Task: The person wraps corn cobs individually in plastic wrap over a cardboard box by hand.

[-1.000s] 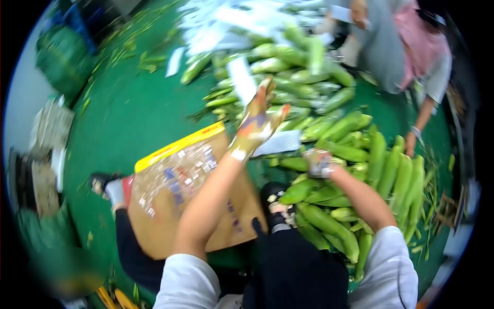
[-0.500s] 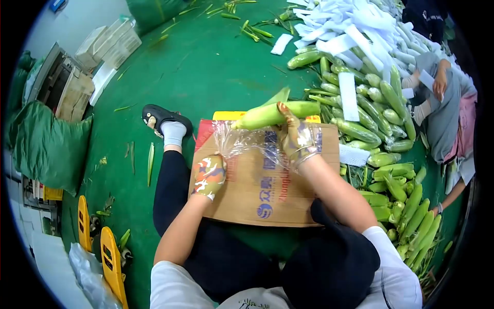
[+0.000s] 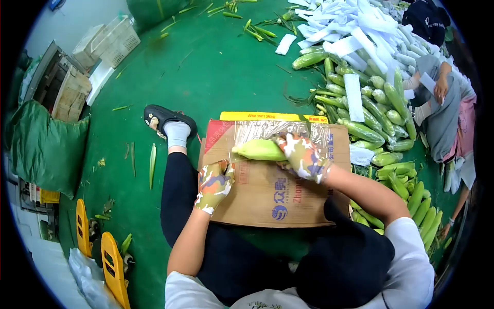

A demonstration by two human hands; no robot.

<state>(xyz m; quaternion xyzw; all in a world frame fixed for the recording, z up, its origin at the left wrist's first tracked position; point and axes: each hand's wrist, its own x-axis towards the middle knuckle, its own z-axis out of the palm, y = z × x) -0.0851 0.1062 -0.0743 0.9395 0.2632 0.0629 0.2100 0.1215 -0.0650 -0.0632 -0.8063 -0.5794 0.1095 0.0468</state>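
An ear of corn [image 3: 260, 150] in pale green husk lies across clear plastic wrap [image 3: 257, 132] on a flattened-looking cardboard box [image 3: 242, 206]. My right hand [image 3: 303, 155], in a camouflage glove, is closed around the corn's right end. My left hand [image 3: 215, 186], gloved alike, has its fingers pinched at the near left edge of the wrap, left of the corn's tip. A yellow carton with printed letters [image 3: 272, 117] sits along the far edge of the cardboard.
Wrapped corn [image 3: 365, 110] and white foam sleeves [image 3: 355, 41] are heaped at the right. Unwrapped ears [image 3: 424, 219] lie nearer. Another person's hand [image 3: 441, 88] is beside the heap. White crates [image 3: 116, 44], a green sack [image 3: 49, 149] and a yellow platform [image 3: 114, 268] stand left.
My right hand has lowered the corn toward me onto the wrap over the cardboard. The bunched film now lies flatter. My left hand stays at the wrap's left side.
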